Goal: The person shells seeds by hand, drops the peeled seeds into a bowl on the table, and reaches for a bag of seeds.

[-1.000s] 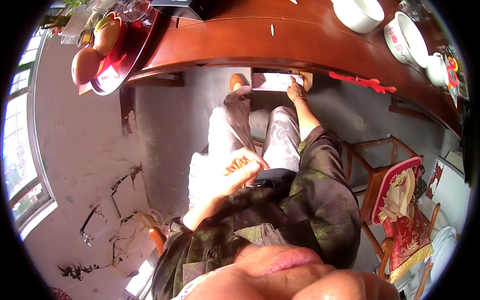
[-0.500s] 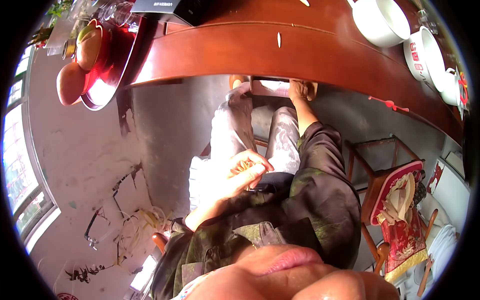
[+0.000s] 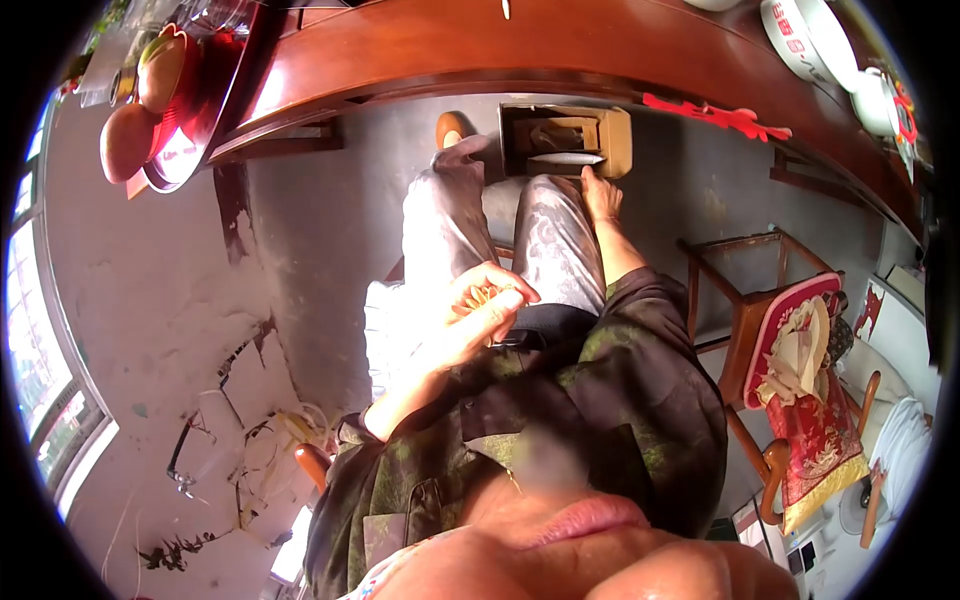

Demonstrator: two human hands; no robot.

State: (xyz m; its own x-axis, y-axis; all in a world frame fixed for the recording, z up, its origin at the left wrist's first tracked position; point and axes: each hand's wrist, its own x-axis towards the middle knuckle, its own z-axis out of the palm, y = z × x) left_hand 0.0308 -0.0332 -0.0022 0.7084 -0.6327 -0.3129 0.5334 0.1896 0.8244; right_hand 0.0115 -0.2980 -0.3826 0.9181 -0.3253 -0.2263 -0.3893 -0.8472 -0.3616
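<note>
My left hand (image 3: 488, 308) is closed around a small bundle of thin yellow-brown strips (image 3: 484, 296), held above my lap. Their exact kind is too small to tell. My right hand (image 3: 601, 198) reaches down beside my right knee, at the near right corner of an open cardboard box (image 3: 617, 140) on the floor. Its fingertips point at the box edge and are mostly hidden, so I cannot tell whether they grip anything. Inside the box lies a pale, narrow flat piece (image 3: 565, 158) along the near side.
A curved reddish-brown table (image 3: 420, 55) spans the front, with a red cut-out decoration (image 3: 715, 115) at its edge. White bowls (image 3: 812, 45) stand at right; a red container with fruit (image 3: 165, 80) sits at left. A wooden chair (image 3: 745, 370) with a red cushion stands at right.
The view has tilted, so the table sits higher and the box shows more fully. My right hand has drawn back from over the box to its near corner. My left hand stays over my lap.
</note>
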